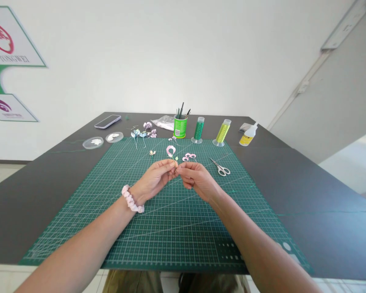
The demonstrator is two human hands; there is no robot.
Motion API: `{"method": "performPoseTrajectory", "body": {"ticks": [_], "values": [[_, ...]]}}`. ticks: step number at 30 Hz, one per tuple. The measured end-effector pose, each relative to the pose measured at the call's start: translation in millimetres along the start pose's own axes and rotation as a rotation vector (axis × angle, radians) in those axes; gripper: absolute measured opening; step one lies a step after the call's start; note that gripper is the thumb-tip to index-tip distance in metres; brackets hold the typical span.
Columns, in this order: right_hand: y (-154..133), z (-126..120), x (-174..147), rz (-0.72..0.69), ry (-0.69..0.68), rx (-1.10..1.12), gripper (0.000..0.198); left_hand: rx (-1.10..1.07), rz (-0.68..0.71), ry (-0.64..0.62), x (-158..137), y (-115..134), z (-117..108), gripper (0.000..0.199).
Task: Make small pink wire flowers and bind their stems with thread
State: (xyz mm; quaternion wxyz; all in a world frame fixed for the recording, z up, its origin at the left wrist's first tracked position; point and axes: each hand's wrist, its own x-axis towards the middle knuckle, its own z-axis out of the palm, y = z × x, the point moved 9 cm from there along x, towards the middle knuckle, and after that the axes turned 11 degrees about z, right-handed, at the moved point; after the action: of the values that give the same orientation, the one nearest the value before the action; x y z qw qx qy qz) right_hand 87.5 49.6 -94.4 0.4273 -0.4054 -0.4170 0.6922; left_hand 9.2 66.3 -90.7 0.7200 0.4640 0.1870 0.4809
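Observation:
My left hand (160, 174), with a pink scrunchie (131, 199) on its wrist, pinches a small leafed stem (176, 159) over the cutting mat (158, 228). The fingertips of my right hand (197, 176) are closed at the same spot, touching the left fingers, and hide most of the stem. A pale green leaf shows above the fingers. Just beyond is a pink ring-shaped petal piece (171, 151); I cannot tell whether it joins the stem. Small pink loops (189, 156) lie to its right, and a cream leaf piece (152, 153) to its left.
White-handled scissors (222, 169) lie right of my hands. Farther back stand a green can (179, 127) of tools, a green thread spool (198, 130), a yellow-green spool (222, 132) and a glue bottle (248, 135). Wire flowers (143, 133), shallow dishes (93, 143) and a phone (107, 121) are at left.

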Motion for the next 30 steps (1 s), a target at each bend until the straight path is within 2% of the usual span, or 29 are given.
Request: {"method": "performPoseTrajectory", "body": {"ticks": [30], "values": [[3.9, 1.2, -0.8, 0.059, -0.030, 0.026, 0.027, 0.012, 0.019, -0.005, -0.1, 0.7, 2.8, 0.026]]}}
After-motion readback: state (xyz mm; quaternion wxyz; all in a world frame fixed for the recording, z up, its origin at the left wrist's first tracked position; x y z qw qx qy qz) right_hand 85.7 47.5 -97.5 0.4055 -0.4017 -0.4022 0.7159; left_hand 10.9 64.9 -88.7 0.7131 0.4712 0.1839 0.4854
